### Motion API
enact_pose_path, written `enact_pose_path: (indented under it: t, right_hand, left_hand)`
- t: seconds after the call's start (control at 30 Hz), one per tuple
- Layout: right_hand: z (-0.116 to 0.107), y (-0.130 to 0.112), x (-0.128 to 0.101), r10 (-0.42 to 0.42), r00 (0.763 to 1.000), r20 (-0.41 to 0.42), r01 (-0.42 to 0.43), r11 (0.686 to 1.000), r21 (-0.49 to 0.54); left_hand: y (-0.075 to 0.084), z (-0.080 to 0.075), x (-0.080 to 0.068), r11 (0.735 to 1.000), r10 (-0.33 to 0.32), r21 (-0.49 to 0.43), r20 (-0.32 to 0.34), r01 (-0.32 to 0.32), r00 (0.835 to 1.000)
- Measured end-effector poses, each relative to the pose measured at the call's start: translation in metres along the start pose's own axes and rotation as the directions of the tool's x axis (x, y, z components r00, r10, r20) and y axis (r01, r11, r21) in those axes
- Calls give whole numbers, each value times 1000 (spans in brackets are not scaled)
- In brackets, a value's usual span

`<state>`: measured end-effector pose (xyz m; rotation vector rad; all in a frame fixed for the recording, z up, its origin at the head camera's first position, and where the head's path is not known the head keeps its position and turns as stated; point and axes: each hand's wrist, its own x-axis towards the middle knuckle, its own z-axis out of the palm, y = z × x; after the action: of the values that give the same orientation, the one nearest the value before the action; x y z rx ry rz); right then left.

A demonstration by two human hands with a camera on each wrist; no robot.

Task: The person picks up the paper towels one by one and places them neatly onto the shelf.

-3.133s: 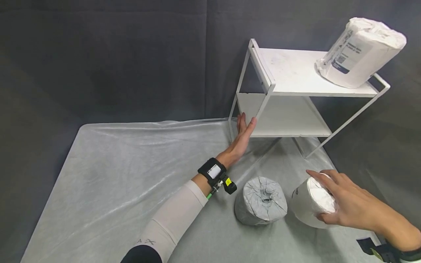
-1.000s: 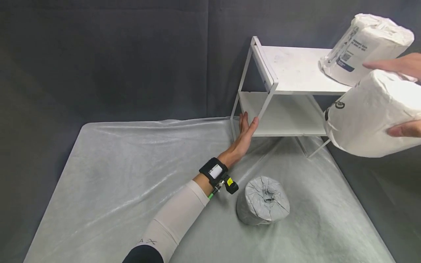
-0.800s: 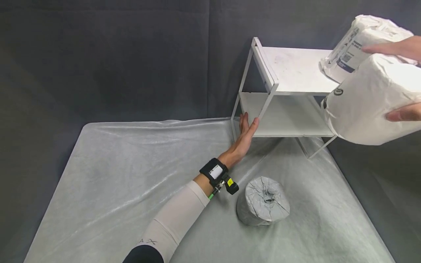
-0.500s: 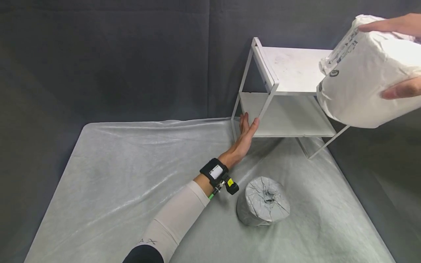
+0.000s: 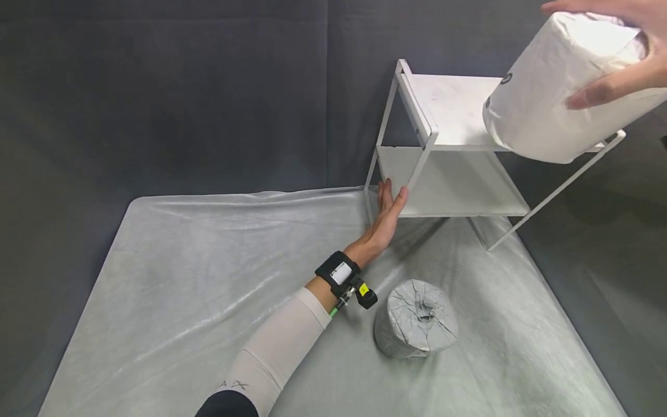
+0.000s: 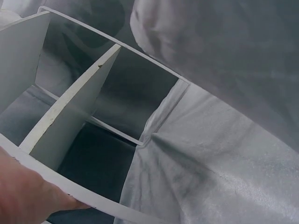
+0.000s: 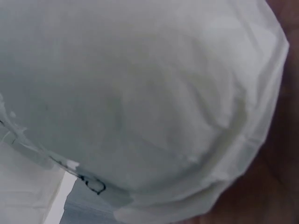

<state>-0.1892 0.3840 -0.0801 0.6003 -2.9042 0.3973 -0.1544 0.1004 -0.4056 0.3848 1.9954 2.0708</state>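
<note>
Your right hand (image 5: 615,52) grips a white wrapped paper roll (image 5: 547,92), fingers curled over its top end and thumb pressed against its side. You hold the roll tilted in the air, over the right part of the top board of the white two-tier shelf rack (image 5: 443,110); whether it touches the board cannot be told. In the right wrist view the roll's (image 7: 140,107) crinkled white wrapper fills nearly the whole picture.

Your left hand (image 5: 385,214) lies flat with straight fingers against the front left leg of the rack, thumb at the corner of the lower board; it holds nothing. In the left wrist view the hand (image 6: 28,196) rests against the rack's white frame (image 6: 70,116).

A grey wrapped roll (image 5: 417,325) stands on end on the worktop (image 5: 182,278), which is covered by a pale sheet, near your left wrist and well apart from the rack. A black band (image 5: 339,271) sits on your left wrist.
</note>
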Motion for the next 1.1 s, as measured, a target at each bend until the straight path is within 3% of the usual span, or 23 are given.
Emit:
enact_pose_path:
  t: [0.23, 0.6, 0.87, 1.1]
  right_hand:
    - [1, -15, 18, -84, 996, 23, 85, 995, -54]
    - [8, -25, 47, -96, 972, 212, 132, 978, -160]
    - [14, -27, 59, -138, 968, 210, 172, 974, -150]
    - [21, -34, 71, -58, 961, 269, 88, 991, -101]
  left_hand:
    - [-1, -2, 0, 1000, 3, 5, 0, -3, 1000]
    - [-1, -1, -2, 1000, -2, 3, -10, 2, 1000]
    - [-3, -3, 0, 1000, 1, -7, -3, -1, 1000]
    - [-4, -4, 0, 1000, 5, -4, -8, -5, 1000]
